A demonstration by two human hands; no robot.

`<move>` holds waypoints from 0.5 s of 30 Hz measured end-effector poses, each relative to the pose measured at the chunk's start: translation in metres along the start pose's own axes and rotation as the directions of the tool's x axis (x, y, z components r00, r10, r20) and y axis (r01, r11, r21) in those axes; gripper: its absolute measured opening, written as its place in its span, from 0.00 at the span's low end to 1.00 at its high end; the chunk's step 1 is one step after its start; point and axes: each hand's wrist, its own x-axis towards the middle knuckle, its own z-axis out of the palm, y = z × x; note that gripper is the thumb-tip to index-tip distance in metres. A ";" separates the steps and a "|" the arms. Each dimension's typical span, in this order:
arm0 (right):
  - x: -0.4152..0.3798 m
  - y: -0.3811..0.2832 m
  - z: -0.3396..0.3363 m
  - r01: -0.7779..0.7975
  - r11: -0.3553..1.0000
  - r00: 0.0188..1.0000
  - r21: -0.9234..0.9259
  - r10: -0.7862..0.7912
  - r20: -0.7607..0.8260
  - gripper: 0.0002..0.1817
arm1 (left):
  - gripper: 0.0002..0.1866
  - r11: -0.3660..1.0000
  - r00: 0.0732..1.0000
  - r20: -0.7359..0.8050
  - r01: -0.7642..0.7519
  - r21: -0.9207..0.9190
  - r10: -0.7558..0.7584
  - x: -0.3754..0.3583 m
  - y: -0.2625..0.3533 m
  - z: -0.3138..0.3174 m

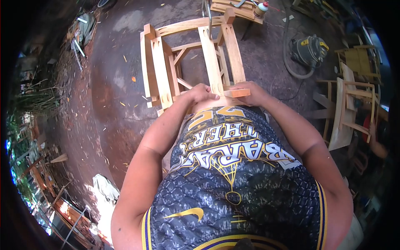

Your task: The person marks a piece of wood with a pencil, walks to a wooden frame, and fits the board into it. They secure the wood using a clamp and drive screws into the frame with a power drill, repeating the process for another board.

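A light wooden frame [161,71] with several slats and legs stands in front of my body. My left hand [203,94] is closed at the near end of the middle slat [211,62], its fingers curled on the near rail. On the right, my right hand [252,94] wraps round the near right corner of the frame, beside a short wooden block [236,93]; some of its fingers are hidden behind the wood. A metal clamp [209,21] sits at the far end of the middle slat.
A small wooden table [237,9] at the top holds a glue bottle [261,9]. A vacuum cleaner [309,51] with a hose is at the right. Wooden chair frames [350,104] and part of another person [377,146] are at the far right. Scraps and cloth lie left.
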 end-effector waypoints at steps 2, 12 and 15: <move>0.001 0.000 0.000 -0.027 0.999 1.000 0.024 0.027 0.010 0.16 | 0.14 1.000 1.000 0.003 0.012 0.025 -0.012 -0.001 0.002 -0.001; -0.006 -0.003 0.001 0.016 1.000 1.000 -0.003 -0.016 -0.016 0.18 | 0.13 1.000 1.000 0.008 0.025 0.007 -0.025 -0.008 0.002 0.002; -0.007 -0.002 -0.002 0.013 1.000 1.000 0.025 -0.013 -0.004 0.20 | 0.12 0.997 1.000 0.026 0.017 -0.075 -0.015 -0.017 0.011 0.005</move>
